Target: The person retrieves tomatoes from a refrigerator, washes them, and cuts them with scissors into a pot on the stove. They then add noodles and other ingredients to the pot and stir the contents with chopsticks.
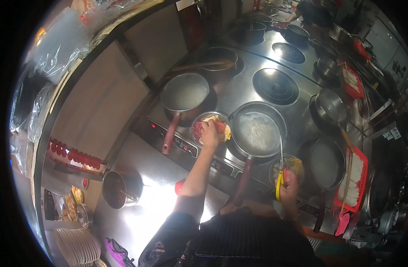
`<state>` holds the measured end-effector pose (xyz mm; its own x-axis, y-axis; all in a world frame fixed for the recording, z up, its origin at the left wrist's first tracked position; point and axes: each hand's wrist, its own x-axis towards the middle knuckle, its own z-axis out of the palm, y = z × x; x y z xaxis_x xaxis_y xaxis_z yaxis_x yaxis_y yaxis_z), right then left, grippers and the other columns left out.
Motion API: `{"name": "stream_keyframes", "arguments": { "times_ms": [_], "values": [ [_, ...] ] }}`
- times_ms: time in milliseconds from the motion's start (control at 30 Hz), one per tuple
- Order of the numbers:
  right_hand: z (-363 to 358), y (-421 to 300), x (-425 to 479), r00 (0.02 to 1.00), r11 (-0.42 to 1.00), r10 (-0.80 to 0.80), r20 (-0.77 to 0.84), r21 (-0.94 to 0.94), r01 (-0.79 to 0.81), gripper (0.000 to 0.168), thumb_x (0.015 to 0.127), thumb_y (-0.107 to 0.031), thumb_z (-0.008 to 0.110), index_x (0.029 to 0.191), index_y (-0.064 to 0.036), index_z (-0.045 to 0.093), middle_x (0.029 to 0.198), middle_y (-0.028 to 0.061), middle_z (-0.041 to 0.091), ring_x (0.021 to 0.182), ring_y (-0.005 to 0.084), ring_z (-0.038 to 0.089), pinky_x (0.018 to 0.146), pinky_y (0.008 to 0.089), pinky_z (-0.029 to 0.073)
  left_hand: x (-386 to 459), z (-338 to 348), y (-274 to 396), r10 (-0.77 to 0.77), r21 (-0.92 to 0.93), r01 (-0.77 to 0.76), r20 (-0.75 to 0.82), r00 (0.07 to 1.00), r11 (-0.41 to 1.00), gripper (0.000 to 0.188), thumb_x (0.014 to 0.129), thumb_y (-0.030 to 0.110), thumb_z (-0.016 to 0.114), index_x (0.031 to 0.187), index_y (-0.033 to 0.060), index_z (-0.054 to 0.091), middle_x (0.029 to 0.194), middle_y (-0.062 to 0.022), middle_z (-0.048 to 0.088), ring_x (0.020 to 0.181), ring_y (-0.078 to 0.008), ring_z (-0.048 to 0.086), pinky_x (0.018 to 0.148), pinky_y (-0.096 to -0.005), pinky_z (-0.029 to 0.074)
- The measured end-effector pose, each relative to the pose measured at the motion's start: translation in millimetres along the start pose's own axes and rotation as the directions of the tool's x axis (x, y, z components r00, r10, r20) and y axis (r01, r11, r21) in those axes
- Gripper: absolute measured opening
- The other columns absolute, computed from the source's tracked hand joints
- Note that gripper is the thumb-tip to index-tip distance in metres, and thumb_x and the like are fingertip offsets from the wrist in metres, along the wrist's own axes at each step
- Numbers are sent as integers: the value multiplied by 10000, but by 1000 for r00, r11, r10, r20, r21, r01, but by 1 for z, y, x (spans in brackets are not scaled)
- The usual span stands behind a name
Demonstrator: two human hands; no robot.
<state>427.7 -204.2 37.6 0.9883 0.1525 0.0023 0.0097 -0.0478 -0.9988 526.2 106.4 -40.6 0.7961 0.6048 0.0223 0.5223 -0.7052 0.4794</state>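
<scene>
My left hand point(210, 133) is in a metal bowl point(226, 116) of raw red meat point(197, 129) and yellow and red food pieces. Its fingertips are among the food; whether they pinch any is hidden. Scissors point(279, 187) with yellow and red handles are in my right hand point(289, 188), their blades pointing up beside a pan's rim. That pan point(284, 125), with a dark red handle, holds cloudy liquid and pale, noodle-like strands point(260, 130). Partly behind my right hand is another bowl point(297, 163) with yellowish food.
A saucepan of cloudy liquid point(185, 90) stands to the left, a darker pan point(327, 163) to the right. Red baskets point(365, 163) hold white food. A pot point(120, 188) and stacked plates point(78, 247) are at lower left. Another person point(314, 15) stands at the far end.
</scene>
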Motion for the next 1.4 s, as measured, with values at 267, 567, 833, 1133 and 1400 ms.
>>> {"name": "stream_keyframes", "arguments": {
  "times_ms": [267,567,833,1133,1400],
  "values": [
    [17,-19,31,992,868,32,118,-495,31,559,708,-213,722,1136,-5,429,986,143,546,925,232,551,811,316,427,-23,-45,9,98,-878,-77,-34,995,472,583,643,11,696,1141,31,392,954,-113,575,875,-222,593,725,-322,507],
    [32,-55,58,967,588,-103,232,-770,247,699,686,-419,705,1192,-39,408,1114,185,481,1053,348,471,891,427,366,-78,-86,70,440,-933,342,355,825,111,395,866,129,565,1210,97,372,1012,-95,563,798,-196,611,667,-278,526],
    [14,-51,54,962,446,-177,209,-854,268,643,685,-479,680,1100,-31,479,1046,176,534,1006,338,508,851,414,398,-83,-77,86,516,-922,240,371,772,304,319,901,128,507,1188,45,397,1034,-81,554,826,-136,586,665,-244,516],
    [-8,-29,55,948,562,-63,312,-774,292,501,730,-464,652,894,-1,550,686,230,583,673,417,573,585,463,441,-65,-58,71,488,-807,455,590,643,377,380,877,174,549,1209,52,407,972,-94,589,720,-171,621,611,-248,545],
    [-9,-23,58,948,616,-81,309,-732,291,582,760,-515,587,1058,-24,493,855,215,609,825,413,571,712,460,437,-59,-58,71,494,-805,480,593,636,348,421,839,178,607,1192,38,425,976,-79,586,694,-140,620,575,-227,547]
  ]
}}
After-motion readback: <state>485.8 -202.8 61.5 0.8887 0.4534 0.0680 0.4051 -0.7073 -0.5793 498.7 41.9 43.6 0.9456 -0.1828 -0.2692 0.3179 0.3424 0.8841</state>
